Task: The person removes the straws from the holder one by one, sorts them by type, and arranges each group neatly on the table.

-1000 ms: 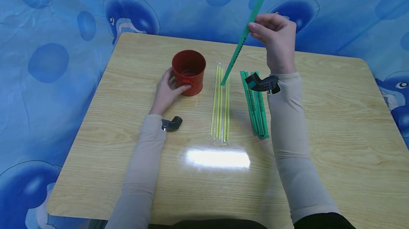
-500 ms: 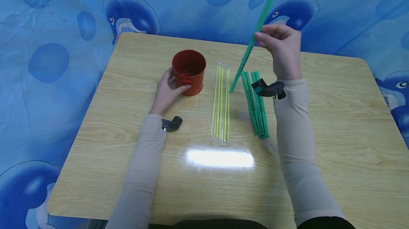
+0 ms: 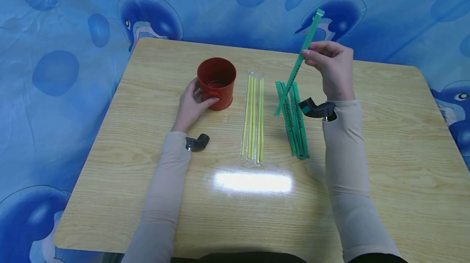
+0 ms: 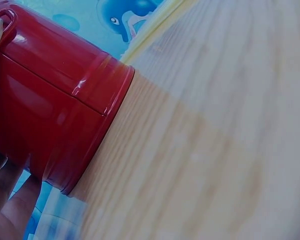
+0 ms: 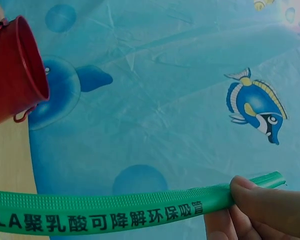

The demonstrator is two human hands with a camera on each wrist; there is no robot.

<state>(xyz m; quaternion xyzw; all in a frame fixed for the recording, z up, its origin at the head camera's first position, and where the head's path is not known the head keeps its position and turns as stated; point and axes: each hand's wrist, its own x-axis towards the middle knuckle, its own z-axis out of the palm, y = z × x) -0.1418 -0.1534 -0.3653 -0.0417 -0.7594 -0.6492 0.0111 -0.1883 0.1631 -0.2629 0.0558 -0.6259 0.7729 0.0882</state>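
My left hand grips a red cup standing on the table, thumb by its small handle and fingers round the side. In the left wrist view the glossy cup wall shows with fingers beneath it. My right hand pinches a green-wrapped drinking straw near its upper part and holds it slanted. Its lower end overlaps a row of similar green-wrapped straws. Printed lettering runs along the held straw in the right wrist view, where thumb and fingers pinch it near one end.
Several yellow straws in clear wrappers lie between the cup and the green row. Behind the light wooden table hangs a blue sheet with dolphin prints. A bright light reflection sits on the near tabletop.
My right hand has moved right and nearer, lowering the green-wrapped straw from over the yellow straws to over the green row. My left hand and the cup stay in place.
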